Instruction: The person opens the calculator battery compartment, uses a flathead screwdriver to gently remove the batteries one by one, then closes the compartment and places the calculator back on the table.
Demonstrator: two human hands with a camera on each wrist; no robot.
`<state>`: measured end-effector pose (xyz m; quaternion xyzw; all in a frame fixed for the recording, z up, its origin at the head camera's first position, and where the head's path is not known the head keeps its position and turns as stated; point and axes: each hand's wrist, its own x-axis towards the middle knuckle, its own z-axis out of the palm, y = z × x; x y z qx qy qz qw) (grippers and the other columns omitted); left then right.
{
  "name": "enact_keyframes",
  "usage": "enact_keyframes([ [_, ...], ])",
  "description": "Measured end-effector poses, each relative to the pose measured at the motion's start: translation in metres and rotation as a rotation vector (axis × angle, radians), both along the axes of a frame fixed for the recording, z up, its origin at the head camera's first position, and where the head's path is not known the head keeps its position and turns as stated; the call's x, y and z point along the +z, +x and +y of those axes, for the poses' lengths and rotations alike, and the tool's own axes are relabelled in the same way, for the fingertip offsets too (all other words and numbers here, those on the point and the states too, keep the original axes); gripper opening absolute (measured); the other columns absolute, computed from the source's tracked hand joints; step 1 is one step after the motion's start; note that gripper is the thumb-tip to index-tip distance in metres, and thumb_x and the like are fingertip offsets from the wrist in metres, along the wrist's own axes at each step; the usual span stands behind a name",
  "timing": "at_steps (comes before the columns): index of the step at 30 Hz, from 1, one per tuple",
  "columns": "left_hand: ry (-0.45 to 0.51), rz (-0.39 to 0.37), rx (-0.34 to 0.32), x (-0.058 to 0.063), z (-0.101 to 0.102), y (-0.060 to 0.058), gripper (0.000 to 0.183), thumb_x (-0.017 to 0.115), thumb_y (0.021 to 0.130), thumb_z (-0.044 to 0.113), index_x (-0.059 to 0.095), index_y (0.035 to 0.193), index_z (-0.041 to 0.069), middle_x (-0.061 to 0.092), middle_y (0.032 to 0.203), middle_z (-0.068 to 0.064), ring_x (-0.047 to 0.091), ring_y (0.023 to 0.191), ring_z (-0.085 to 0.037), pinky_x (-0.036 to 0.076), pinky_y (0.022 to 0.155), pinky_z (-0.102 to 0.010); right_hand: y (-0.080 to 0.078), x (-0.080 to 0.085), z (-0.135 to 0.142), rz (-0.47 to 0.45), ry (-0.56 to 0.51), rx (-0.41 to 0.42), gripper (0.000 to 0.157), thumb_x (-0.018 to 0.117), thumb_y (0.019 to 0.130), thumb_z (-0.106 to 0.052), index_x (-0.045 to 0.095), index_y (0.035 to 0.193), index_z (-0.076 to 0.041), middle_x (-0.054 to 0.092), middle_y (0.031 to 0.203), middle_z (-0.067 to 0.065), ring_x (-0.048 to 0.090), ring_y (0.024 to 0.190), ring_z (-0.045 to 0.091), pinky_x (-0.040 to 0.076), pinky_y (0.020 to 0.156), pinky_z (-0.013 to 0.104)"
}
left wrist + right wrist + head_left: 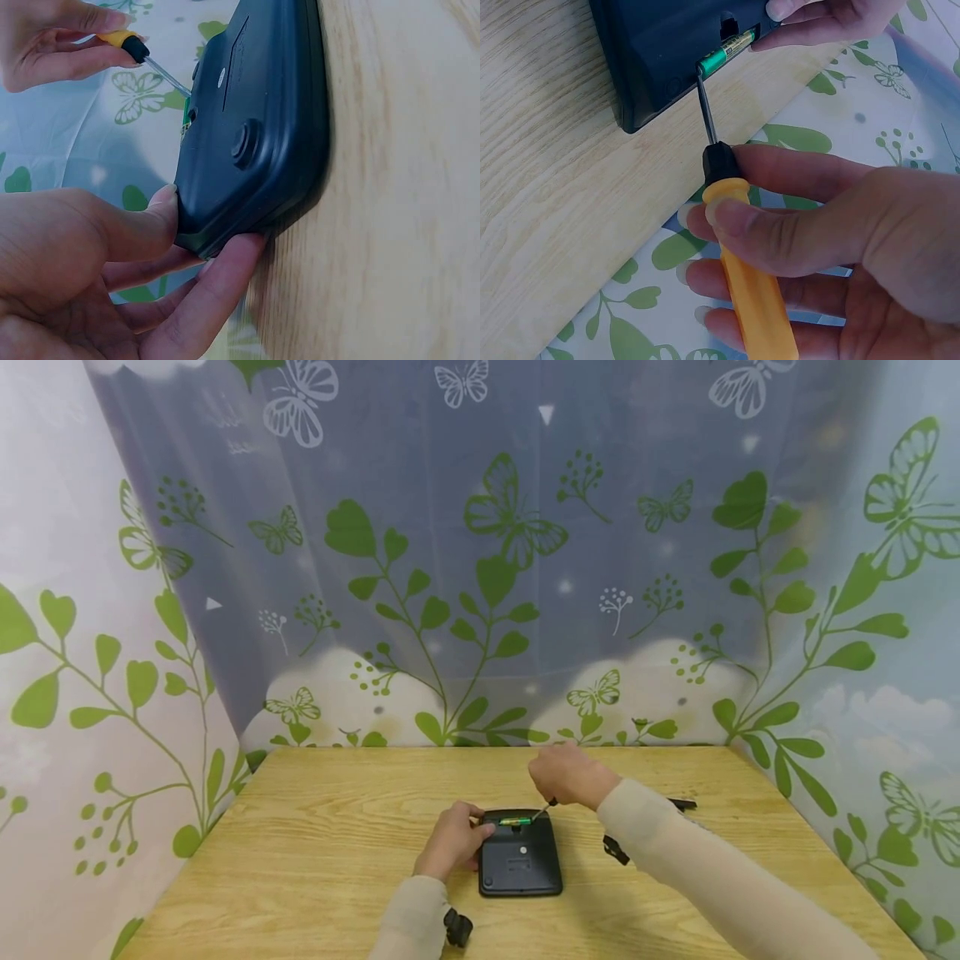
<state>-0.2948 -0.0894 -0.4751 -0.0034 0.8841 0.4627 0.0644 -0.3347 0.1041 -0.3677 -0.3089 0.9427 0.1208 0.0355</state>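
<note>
A flat black device [517, 881], shaped like a desk calculator, lies back side up on the table. In its open slot at the far edge sits a green battery [727, 54]. My left hand [450, 842] grips the device's far left corner, thumb on top and fingers at the edge and underneath. From the far right, my right hand [572, 774] holds a screwdriver [756, 296] by its yellow handle, thumb and fingers around it. Its metal shaft [708, 114] slants down to the battery's right end, the tip right at it.
The wooden table [315, 860] reaches back to a curtain [420, 610] printed with leaves and butterflies. A small dark object [682, 804] lies to the right, partly behind the right forearm. Black straps with mounts [458, 927] are on both wrists.
</note>
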Motion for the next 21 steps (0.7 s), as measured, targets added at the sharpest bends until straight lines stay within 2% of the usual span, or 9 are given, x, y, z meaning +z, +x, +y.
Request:
enact_keyframes([
  [2,-0.005,0.001,0.001,0.0000,0.0000,-0.0003,0.042,0.068,0.101,0.016,0.061,0.138,-0.002,0.067,0.119,-0.025,0.071,0.077,-0.023,0.064,0.054,-0.034,0.0000,-0.0002,0.0009,-0.003,-0.008,0.004,0.050,0.068,0.097,-0.002,0.046,0.055,-0.019,0.030,0.056,-0.004,0.022,0.056,0.013,0.020,0.054,0.029],
  [7,-0.006,-0.001,0.002,-0.0006,0.0002,-0.0008,0.041,0.069,0.101,0.016,0.062,0.137,-0.001,0.067,0.118,-0.024,0.070,0.075,-0.023,0.063,0.053,-0.033,-0.0002,-0.0008,0.0032,0.003,-0.025,0.003,0.036,0.071,0.095,-0.002,0.065,0.062,-0.015,0.051,0.059,-0.003,0.032,0.055,0.011,0.024,0.051,0.027],
  [10,-0.007,-0.003,0.001,-0.0004,-0.0001,-0.0013,0.041,0.069,0.101,0.016,0.061,0.138,-0.001,0.067,0.117,-0.024,0.070,0.074,-0.023,0.063,0.053,-0.034,-0.0009,-0.0018,0.0042,0.007,-0.034,0.001,0.031,0.073,0.094,-0.003,0.070,0.065,-0.014,0.058,0.062,-0.002,0.035,0.055,0.011,0.025,0.050,0.027],
  [17,-0.007,-0.004,-0.003,0.0017,-0.0006,0.0003,0.042,0.068,0.101,0.016,0.061,0.138,-0.002,0.067,0.117,-0.024,0.070,0.074,-0.023,0.064,0.054,-0.034,0.0000,-0.0028,0.0055,-0.006,-0.051,-0.001,0.031,0.074,0.093,-0.002,0.070,0.064,-0.012,0.053,0.060,-0.003,0.030,0.054,0.011,0.022,0.050,0.026],
  [21,-0.009,-0.003,-0.006,0.0018,-0.0001,0.0007,0.042,0.068,0.101,0.016,0.061,0.138,-0.002,0.067,0.118,-0.025,0.070,0.072,-0.023,0.064,0.054,-0.034,-0.0008,-0.0034,0.0067,-0.017,-0.054,-0.006,0.031,0.075,0.092,-0.002,0.071,0.064,-0.013,0.056,0.062,-0.003,0.031,0.055,0.011,0.025,0.052,0.027],
])
